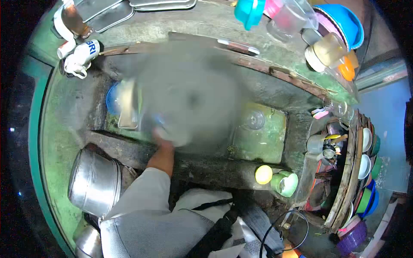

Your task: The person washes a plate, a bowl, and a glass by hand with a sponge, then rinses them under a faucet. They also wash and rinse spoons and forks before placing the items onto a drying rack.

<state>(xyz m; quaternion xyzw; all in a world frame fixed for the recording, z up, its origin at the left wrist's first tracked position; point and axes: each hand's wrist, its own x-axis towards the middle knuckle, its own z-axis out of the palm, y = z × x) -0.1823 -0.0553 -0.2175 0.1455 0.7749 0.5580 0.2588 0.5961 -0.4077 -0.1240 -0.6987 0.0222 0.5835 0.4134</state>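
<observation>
A large grey smear covers the middle of the view; I cannot make out what it is. My left hand reaches up to its lower left edge from a light sleeve. The fingers are blurred and partly hidden, with a small blue patch beside them. Near that hand, a pale container and a blue round vessel are in the left sunken basin. My right hand is not visible. A clear round vessel sits in the green basin on the right.
Steel pots stand at lower left. A yellow round item and a green cup sit on the front ledge. A white mug, trays and plastic tubs line the back. A dish rack stands right.
</observation>
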